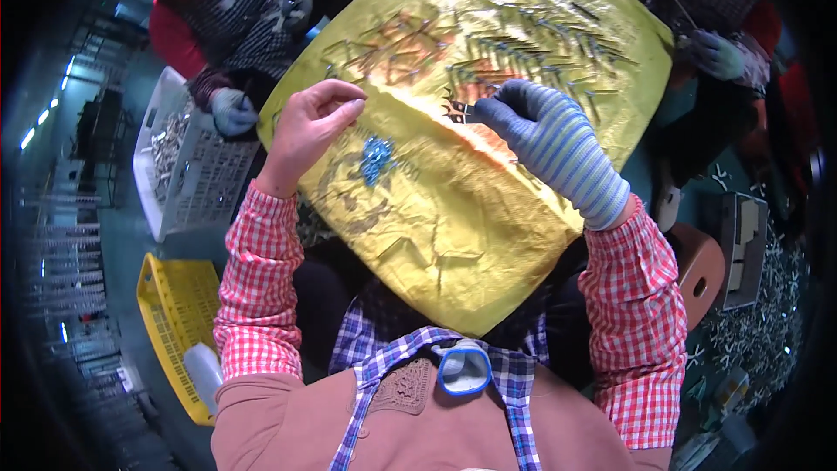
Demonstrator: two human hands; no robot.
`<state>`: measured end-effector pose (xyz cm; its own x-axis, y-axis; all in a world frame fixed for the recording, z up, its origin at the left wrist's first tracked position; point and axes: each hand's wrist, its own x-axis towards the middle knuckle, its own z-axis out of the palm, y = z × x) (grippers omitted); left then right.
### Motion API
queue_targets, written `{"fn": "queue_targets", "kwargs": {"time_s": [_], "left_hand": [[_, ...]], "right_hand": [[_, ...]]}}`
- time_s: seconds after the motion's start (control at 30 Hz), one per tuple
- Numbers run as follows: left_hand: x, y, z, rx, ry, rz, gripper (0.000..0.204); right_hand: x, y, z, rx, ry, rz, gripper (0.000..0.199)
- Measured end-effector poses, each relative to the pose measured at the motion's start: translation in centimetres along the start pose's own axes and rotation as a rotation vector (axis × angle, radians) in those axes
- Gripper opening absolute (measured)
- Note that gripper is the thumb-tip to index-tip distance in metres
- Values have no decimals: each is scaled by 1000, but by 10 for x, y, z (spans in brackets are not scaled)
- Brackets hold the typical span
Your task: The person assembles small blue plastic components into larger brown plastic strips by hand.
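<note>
A yellow sheet spreads over the work surface in front of me. Above its left part, my bare left hand is closed, thumb and fingers drawn together; whatever they hold, if anything, is too small to make out. My right hand, in a blue-and-grey striped knit glove, pinches at a small dark metal piece near the sheet's middle. Thin dark metal pieces lie in slanted rows on the far half. Nearer to my left hand sits a small heap of shiny blue pieces.
A white crate holding metal parts stands at left, with a yellow basket nearer. People work at the far left and far right; a gloved hand rests by the sheet. An orange-brown stool and scattered metal parts are at right.
</note>
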<state>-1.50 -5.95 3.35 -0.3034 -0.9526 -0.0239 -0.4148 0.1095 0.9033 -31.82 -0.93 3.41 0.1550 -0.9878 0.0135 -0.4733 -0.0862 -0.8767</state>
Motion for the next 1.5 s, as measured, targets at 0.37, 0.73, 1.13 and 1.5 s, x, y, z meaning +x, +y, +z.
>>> {"fn": "queue_targets", "kwargs": {"time_s": [0.37,0.73,1.13,1.5], "left_hand": [[-42,-66,4,346,44,-7,19],[-25,-61,20,610,98,36,17],[-20,-57,25,741,119,-4,16],[-26,-29,25,354,111,1,13]], "right_hand": [[-13,-13,41,-189,-202,113,30],[-19,-15,53,-499,-207,-149,39],[-19,5,55,-491,-174,-185,44],[-16,-3,45,-558,-209,-293,42]]}}
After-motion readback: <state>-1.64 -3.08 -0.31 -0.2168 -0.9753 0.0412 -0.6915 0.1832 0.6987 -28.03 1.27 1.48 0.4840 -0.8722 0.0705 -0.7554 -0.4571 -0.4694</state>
